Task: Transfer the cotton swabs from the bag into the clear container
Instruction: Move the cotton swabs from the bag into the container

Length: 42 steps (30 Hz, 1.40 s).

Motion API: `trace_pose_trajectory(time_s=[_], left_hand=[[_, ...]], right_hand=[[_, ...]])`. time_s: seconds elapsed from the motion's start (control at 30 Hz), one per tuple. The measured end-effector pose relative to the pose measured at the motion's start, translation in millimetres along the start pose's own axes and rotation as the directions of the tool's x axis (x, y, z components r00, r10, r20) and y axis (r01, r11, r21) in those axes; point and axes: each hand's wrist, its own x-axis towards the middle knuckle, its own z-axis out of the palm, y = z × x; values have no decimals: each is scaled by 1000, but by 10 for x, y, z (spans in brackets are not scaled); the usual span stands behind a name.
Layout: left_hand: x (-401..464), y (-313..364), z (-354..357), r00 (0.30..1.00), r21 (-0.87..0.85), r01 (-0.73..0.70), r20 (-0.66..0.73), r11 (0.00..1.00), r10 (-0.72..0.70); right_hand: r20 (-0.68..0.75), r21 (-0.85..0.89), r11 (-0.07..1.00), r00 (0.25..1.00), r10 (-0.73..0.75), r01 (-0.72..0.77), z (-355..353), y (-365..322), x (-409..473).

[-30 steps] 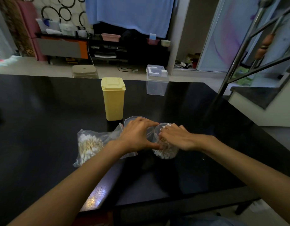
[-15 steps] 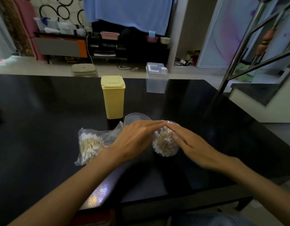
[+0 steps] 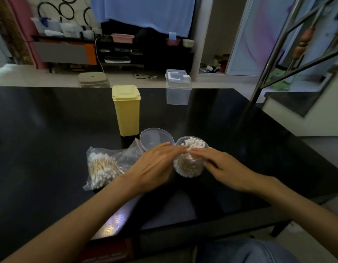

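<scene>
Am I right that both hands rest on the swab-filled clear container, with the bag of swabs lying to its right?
Not quite. In the head view the bag lies left of the clear container, not right. The left hand and right hand do rest on it.

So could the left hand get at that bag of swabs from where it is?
Probably yes. The left hand lies flat by the clear container, and the bag sits just to its left on the table with nothing between.

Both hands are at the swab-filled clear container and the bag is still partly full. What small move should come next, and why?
Probably the left hand should reach back to the bag for more cotton swabs. The bag holds a bundle, while both flat hands, the right hand included, only touch the clear container, whose swabs stand upright.
</scene>
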Motion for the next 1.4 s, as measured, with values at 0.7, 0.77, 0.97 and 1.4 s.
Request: trace_pose_trajectory(time_s=[0.7,0.77,0.97,1.4], left_hand=[[206,70,-79,978,88,180,90,980,-187],[137,65,-109,978,66,196,61,978,-200],[-105,-75,-264,967,65,252,-44,965,-250],[-898,-699,-652,748,-50,656,-85,753,-658]], right_hand=[[-245,-190,974,954,-171,126,93,-129,-78],[-178,-346,921,952,-249,176,181,-123,-99],[-161,-368,918,962,-220,148,214,-66,-60],[-414,-221,971,910,-5,-95,184,-336,570]])
